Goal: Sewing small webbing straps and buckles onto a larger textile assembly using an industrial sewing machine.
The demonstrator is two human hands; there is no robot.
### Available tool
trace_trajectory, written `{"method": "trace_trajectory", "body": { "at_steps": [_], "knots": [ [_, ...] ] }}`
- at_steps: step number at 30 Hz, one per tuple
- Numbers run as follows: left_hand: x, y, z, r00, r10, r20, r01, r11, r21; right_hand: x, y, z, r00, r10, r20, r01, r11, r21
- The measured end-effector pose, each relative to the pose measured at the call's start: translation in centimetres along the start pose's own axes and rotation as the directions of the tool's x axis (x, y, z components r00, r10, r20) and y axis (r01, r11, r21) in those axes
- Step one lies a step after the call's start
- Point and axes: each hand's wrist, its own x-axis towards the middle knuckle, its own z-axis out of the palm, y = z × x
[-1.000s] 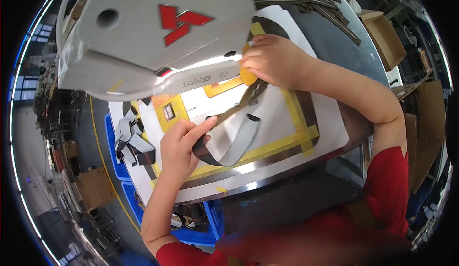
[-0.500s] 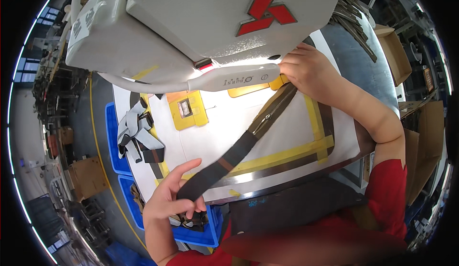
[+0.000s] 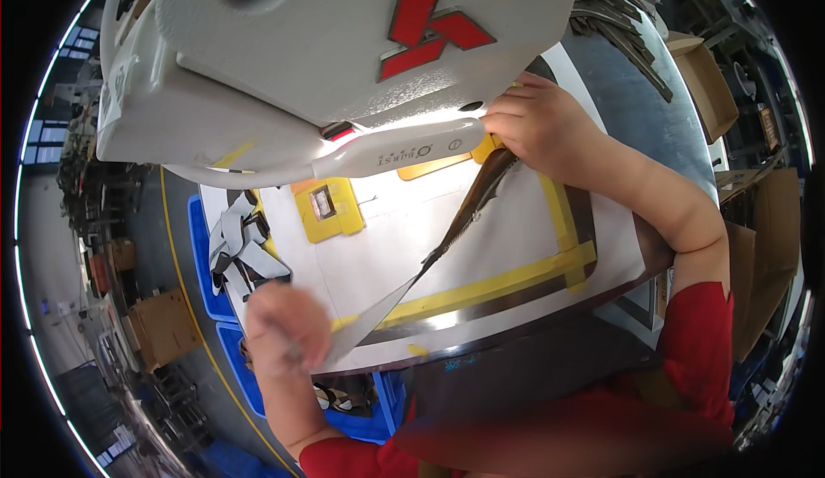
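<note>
My blurred left hand (image 3: 288, 323) is curled on the lower end of the strap (image 3: 468, 211), which slants above the bench (image 3: 662, 134) to my right hand (image 3: 546, 125), fingers bent, grip impossible to tell. A blue bin (image 3: 369, 429) holds dark and pale pieces.

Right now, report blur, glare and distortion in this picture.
Head view, blur: left hand smeared, right hand fairly sharp, reddish shape at the lower edge soft. Head view, glare: bright light on the white sheet below the machine. Head view, distortion: straight edges bow near the rim.

Workshop; machine head (image 3: 284, 57), blue bins (image 3: 204, 276), cartons (image 3: 168, 327)
</note>
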Motion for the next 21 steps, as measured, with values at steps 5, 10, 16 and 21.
{"method": "trace_trajectory", "body": {
  "at_steps": [5, 10, 16, 21],
  "knots": [
    [9.7, -4.4, 0.3, 0.985, 0.016, -0.172, 0.169, 0.132, 0.977, 0.4, -0.3, 0.0, 0.999, -0.033, -0.019, 0.033, 0.999, -0.011],
    [13.2, -5.6, -0.9, 0.975, 0.121, -0.186, 0.176, 0.084, 0.981, 0.1, -0.2, -0.1, 0.999, -0.032, -0.039, 0.033, 0.999, 0.017],
    [13.5, -5.7, -1.7, 0.97, 0.098, -0.223, 0.213, 0.102, 0.972, 0.4, -0.7, -0.7, 0.999, -0.005, -0.037, 0.007, 0.999, 0.05],
    [13.5, -5.8, -2.0, 0.971, 0.095, -0.22, 0.218, 0.032, 0.975, 0.9, -1.4, -1.0, 0.999, -0.033, -0.011, 0.034, 0.998, 0.052]
  ]
}}
